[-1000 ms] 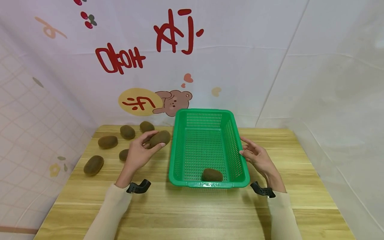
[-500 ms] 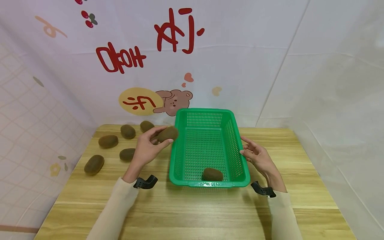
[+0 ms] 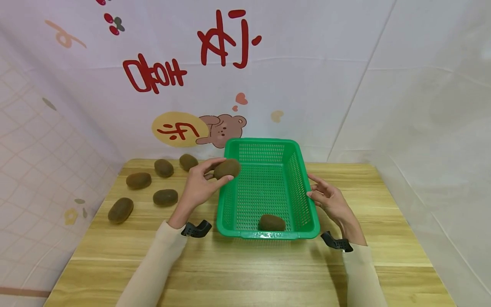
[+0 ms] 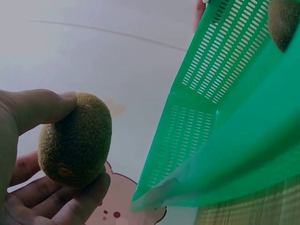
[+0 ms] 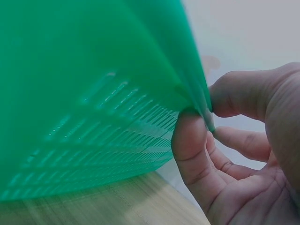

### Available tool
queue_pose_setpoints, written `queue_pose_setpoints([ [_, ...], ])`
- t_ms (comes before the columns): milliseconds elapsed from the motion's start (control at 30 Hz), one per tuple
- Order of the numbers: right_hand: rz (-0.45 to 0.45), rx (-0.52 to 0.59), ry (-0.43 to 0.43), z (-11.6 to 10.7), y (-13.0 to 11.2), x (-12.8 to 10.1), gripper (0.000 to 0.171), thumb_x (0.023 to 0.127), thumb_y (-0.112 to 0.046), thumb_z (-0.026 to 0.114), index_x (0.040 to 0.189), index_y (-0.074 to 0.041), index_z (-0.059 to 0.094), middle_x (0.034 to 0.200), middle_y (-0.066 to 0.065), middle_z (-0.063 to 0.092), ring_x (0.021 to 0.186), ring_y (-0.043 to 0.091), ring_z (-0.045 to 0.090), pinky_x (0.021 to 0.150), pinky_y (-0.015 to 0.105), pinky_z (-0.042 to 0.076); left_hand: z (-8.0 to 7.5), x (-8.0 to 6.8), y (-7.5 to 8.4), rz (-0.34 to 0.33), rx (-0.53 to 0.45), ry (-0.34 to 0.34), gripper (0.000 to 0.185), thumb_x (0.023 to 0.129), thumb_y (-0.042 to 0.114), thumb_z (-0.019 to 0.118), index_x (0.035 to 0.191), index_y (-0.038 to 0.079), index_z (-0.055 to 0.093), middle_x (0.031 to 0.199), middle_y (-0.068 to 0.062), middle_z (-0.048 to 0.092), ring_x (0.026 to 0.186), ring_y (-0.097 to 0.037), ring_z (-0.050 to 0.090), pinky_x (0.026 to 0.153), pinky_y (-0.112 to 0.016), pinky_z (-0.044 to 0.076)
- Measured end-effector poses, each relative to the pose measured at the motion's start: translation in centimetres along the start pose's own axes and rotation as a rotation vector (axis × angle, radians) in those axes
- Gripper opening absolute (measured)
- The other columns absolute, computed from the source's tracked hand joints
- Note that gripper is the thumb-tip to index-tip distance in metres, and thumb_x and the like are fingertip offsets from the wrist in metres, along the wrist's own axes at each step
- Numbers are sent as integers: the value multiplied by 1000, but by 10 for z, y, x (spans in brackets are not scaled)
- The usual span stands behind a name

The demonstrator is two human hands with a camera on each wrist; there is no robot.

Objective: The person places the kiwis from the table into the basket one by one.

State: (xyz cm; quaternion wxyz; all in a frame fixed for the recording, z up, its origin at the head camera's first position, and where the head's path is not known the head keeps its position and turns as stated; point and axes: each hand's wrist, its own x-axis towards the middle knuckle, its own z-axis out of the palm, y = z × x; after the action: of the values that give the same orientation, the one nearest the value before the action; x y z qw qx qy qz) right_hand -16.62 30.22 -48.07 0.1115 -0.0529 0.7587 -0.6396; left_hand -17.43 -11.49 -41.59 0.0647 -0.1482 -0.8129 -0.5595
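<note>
While my two hands are apart, one on each side of the green perforated plastic basket (image 3: 268, 187), I see one brown fuzzy kiwi (image 3: 271, 222) lying inside it, against its near wall. My right hand (image 3: 330, 200) pinches the right rim of the basket between thumb and fingers. My left hand (image 3: 199, 187) grips another brown oval kiwi (image 3: 227, 169) with thumb and fingertips, in the air just above the basket's left rim. Left of the basket, five more brown kiwis (image 3: 165, 197) lie on the light wooden table (image 3: 245, 273), well apart from one another.
</note>
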Motion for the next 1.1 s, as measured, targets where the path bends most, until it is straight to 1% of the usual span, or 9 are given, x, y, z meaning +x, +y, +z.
queue_pose_setpoints([
  [200,-2,3,-4,0,0,0,68,102,-21,66,161,-17,34,119,7,58,95,8,61,82,25,56,8,3,3,12,-16,-35,51,88,27,83,136,19,66,130,-6,69,116,-23,65,100,-47,57],
  [400,-1,-5,-2,0,0,1,67,102,-21,65,161,-18,34,122,12,56,95,8,60,82,24,55,15,5,5,31,-34,-56,54,87,18,84,137,10,65,131,-13,68,116,-29,66,99,-49,57],
  [600,-3,-2,2,-1,1,1,66,103,-20,65,161,-18,35,120,11,57,95,8,61,81,23,56,16,5,4,37,-9,-73,53,87,20,84,136,14,65,130,-11,69,121,-28,66,104,-48,55],
  [633,-4,-1,1,0,0,1,66,103,-19,64,161,-18,35,120,10,57,94,8,61,81,22,55,16,5,3,38,-6,-74,52,87,22,84,135,16,66,129,-9,69,121,-26,65,106,-47,54],
  [733,-6,10,-2,0,0,2,65,103,-18,64,161,-17,35,119,9,56,94,8,60,80,21,55,13,4,3,35,3,-79,54,87,24,84,137,16,65,129,-9,69,125,-27,63,109,-47,52],
  [800,-8,17,-5,1,0,2,65,103,-18,64,161,-17,35,118,8,55,94,8,60,79,22,55,10,3,2,36,12,-74,55,87,24,84,138,17,65,131,-9,69,127,-29,62,109,-47,51],
  [867,-8,22,-6,1,0,2,65,103,-18,64,161,-17,35,118,8,55,94,8,59,79,21,55,6,2,1,37,27,-66,55,88,25,84,139,18,64,133,-8,68,128,-29,61,109,-47,52],
  [1100,-12,25,0,2,-1,0,65,103,-16,64,161,-15,35,119,11,56,93,8,61,79,22,55,-3,0,-4,46,61,-37,58,88,30,84,141,19,62,140,-10,63,133,-26,57,110,-49,50],
])
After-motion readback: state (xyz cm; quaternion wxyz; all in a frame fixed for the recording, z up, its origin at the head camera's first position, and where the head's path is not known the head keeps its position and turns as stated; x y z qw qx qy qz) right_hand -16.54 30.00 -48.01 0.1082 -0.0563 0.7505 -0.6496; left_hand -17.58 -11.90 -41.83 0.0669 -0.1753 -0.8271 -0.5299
